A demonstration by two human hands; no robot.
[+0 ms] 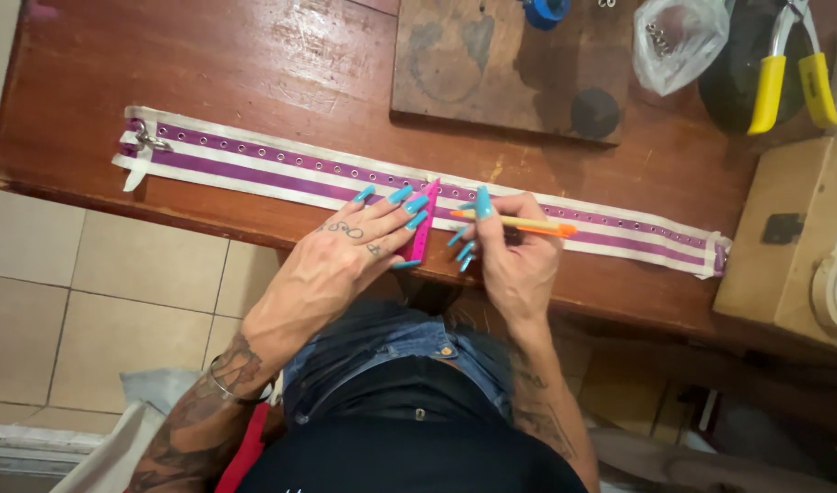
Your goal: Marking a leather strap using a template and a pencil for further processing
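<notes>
Head view: pink ruler (422,236) half under left hand (359,239).

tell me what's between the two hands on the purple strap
In the head view, a pink ruler stands on the purple and white strap between the left hand and the right hand, which holds an orange pencil.

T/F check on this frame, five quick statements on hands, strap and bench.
1. The right hand holds an orange pencil. True.
2. The left hand presses a pink ruler on the purple-and-white strap. True.
3. The strap hangs off the wooden table. False: it lies flat along the table.
4. The yellow-handled pliers are in the left hand. False: they lie at the far right.
5. The strap has no eyelets. False: rows of eyelets run along it.
</notes>
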